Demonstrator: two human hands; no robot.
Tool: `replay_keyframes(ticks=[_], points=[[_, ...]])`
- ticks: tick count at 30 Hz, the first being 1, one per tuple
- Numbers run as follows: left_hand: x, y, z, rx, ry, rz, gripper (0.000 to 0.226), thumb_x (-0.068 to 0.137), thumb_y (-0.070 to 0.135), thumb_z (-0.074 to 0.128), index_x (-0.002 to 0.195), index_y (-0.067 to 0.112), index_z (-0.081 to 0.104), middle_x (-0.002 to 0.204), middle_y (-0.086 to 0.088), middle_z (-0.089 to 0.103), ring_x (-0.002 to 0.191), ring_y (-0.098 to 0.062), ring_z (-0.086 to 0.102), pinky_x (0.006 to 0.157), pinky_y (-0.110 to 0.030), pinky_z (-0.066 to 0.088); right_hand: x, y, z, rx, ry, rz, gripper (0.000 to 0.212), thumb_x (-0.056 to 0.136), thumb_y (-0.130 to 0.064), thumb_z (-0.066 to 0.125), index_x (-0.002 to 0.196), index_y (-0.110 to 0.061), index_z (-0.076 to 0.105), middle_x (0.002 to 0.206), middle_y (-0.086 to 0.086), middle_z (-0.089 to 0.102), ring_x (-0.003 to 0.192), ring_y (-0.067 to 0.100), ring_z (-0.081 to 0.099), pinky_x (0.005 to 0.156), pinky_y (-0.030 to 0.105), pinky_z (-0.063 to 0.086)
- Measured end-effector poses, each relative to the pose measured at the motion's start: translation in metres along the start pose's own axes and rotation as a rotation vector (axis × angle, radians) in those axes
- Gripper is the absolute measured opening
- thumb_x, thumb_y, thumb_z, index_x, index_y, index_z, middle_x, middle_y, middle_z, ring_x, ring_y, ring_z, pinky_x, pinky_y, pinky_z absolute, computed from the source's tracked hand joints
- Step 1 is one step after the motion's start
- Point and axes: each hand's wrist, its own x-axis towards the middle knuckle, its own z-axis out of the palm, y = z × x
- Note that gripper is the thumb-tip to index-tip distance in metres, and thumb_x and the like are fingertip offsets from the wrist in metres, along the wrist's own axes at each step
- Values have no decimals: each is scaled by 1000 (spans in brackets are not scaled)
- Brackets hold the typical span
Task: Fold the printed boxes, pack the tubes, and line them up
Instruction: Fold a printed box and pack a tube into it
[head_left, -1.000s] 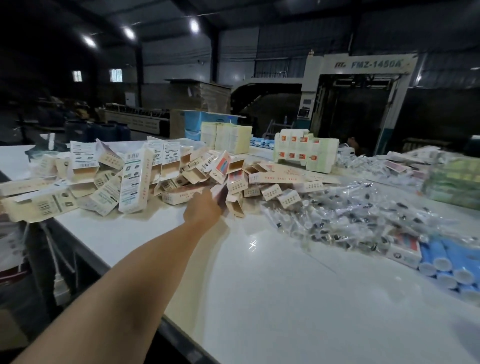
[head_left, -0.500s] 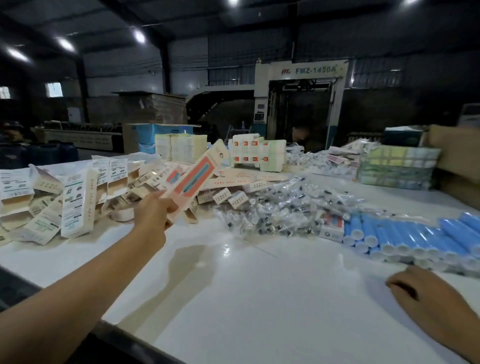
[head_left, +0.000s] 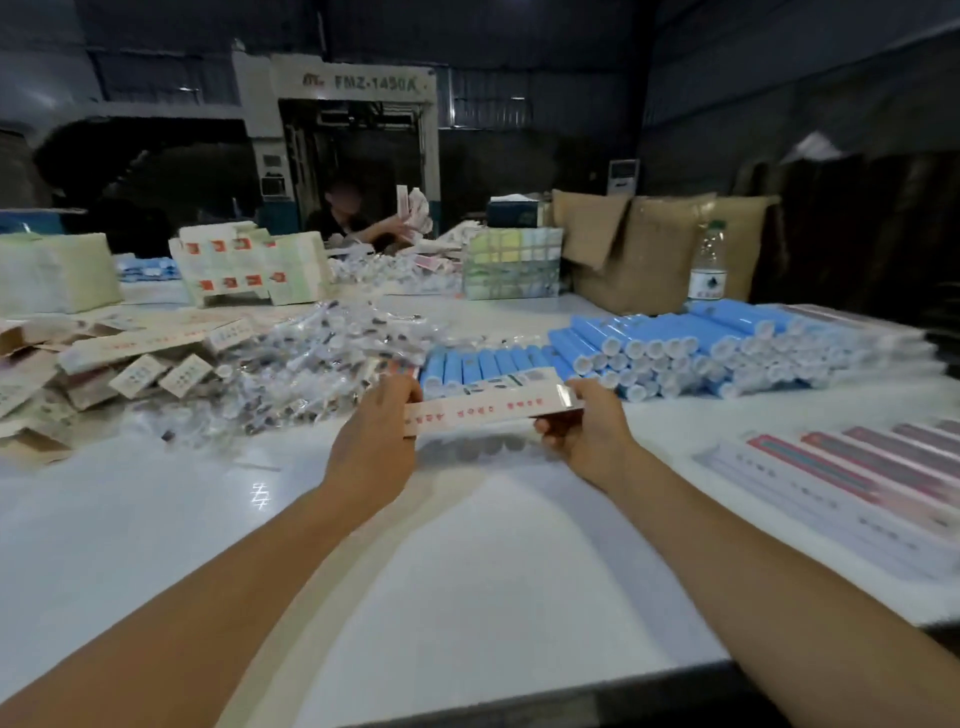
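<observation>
While both hands, left hand (head_left: 376, 436) & right hand (head_left: 587, 431), grip red-print box (head_left: 488, 402); machine (head_left: 358, 83) reads "FMZ-1450A".

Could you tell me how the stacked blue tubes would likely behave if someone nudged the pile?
The blue tubes are round and heaped in loose layers, so they would probably roll and the pile spread. They look light, likely shifting easily on the smooth white table.

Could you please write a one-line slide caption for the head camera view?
Both hands, left and right, hold a printed box over the white table, before stacked blue tubes.
</observation>
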Motion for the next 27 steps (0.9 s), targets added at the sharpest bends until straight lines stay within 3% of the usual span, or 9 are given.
replay_keyframes(ticks=[3, 6, 8, 10, 13, 19, 21, 24, 27], points=[[-2, -9, 8, 130, -57, 25, 30, 83, 9, 56, 98, 29, 38, 100, 3, 49, 82, -19, 46, 61, -29, 32, 2, 1, 1, -32, 30, 23, 22, 93, -13, 37, 94, -2, 56, 66, 16, 69, 37, 19, 50, 36, 19, 37], [-2, -11, 8, 342, -35, 168, 37, 80, 45, 64, 106, 26, 46, 105, 4, 53, 97, -20, 47, 81, -30, 32, 1, 3, 2, -127, -14, 18, 23, 93, -11, 37, 94, -4, 58, 68, 16, 71, 40, 20, 55, 38, 21, 39], [-3, -6, 10, 485, -83, 216, 64, 80, 68, 47, 127, 24, 43, 127, 3, 52, 117, -20, 45, 104, -38, 24, -2, 6, 4, -232, -78, 5, 20, 94, -13, 40, 94, -6, 59, 69, 13, 71, 46, 21, 59, 39, 23, 40], [-4, 2, 15, 588, -95, 228, 79, 82, 74, 29, 143, 24, 27, 143, 4, 42, 129, -19, 37, 112, -41, 15, -4, 8, 6, -309, -138, -2, 18, 96, -14, 42, 95, -7, 59, 69, 10, 72, 50, 21, 61, 39, 24, 39], [-5, 8, 16, 610, -101, 206, 83, 85, 72, 28, 149, 21, 15, 142, 2, 40, 127, -20, 38, 109, -38, 20, -7, 8, 7, -341, -158, -14, 18, 96, -14, 43, 97, -7, 59, 71, 9, 72, 51, 20, 60, 40, 25, 38], [-9, 12, 11, 550, -92, 201, 74, 87, 66, 24, 144, 18, 25, 132, 0, 44, 115, -20, 43, 92, -31, 35, -13, 7, 13, -520, -142, -26, 21, 97, -23, 47, 99, -7, 60, 75, 10, 71, 52, 18, 60, 40, 24, 37], [-9, 14, 11, 561, -93, 199, 71, 88, 64, 26, 142, 18, 29, 129, 0, 46, 112, -21, 45, 89, -31, 36, -4, -7, 13, -791, -83, -168, 28, 95, -29, 50, 90, -4, 63, 77, 11, 68, 57, 18, 57, 41, 21, 39], [-8, 15, 15, 601, -123, 189, 69, 90, 62, 26, 142, 17, 30, 131, -1, 46, 113, -22, 45, 89, -33, 36, 22, -50, 5, -1095, 94, -511, 28, 93, -19, 47, 70, -4, 55, 79, 19, 63, 63, 20, 47, 54, 27, 36], [-5, 23, 16, 616, -140, 229, 84, 87, 65, -1, 134, 12, 44, 118, -2, 55, 101, -22, 55, 83, -35, 44, 57, -107, -14, -1416, 326, -702, 27, 95, -14, 39, 76, -5, 56, 77, 16, 55, 70, 24, 45, 60, 30, 32]])
